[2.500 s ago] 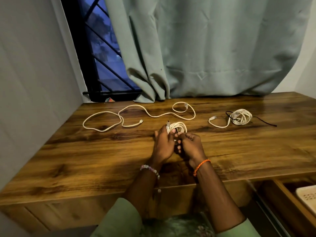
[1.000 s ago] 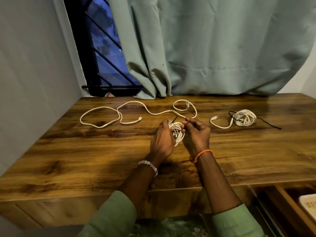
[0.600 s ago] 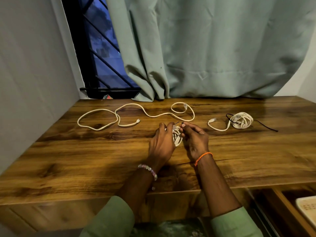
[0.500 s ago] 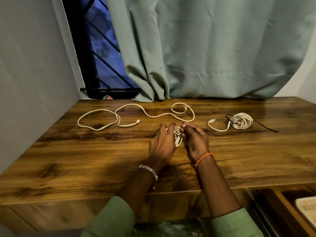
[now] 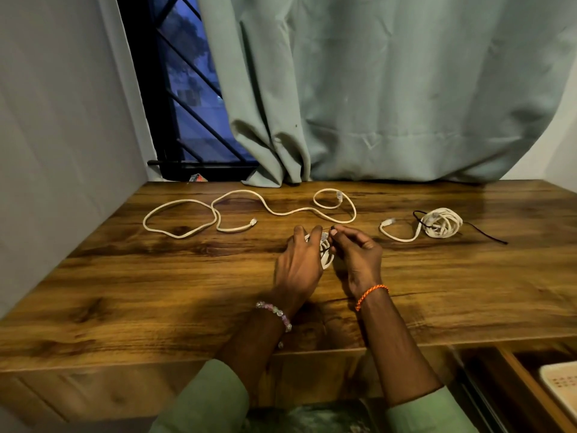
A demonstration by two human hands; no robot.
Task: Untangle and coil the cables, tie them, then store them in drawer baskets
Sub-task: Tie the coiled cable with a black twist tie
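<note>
Tying goes best with the coil [image 5: 324, 254] pinned flat on the desk [image 5: 156, 292] while the tie [image 5: 327, 229] is drawn snug across its middle. Left hand [image 5: 301, 260] is curled over the coil, gripping it; right hand [image 5: 359, 254] just beside pinches the thin black tie's end, wrist low.

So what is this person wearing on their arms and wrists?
Both forearms are bare, with pale green sleeves pushed up toward the elbows. The left wrist has a bracelet of pale pink and clear beads; the right wrist has a thin braided orange band. No rings or watch are visible.
</note>
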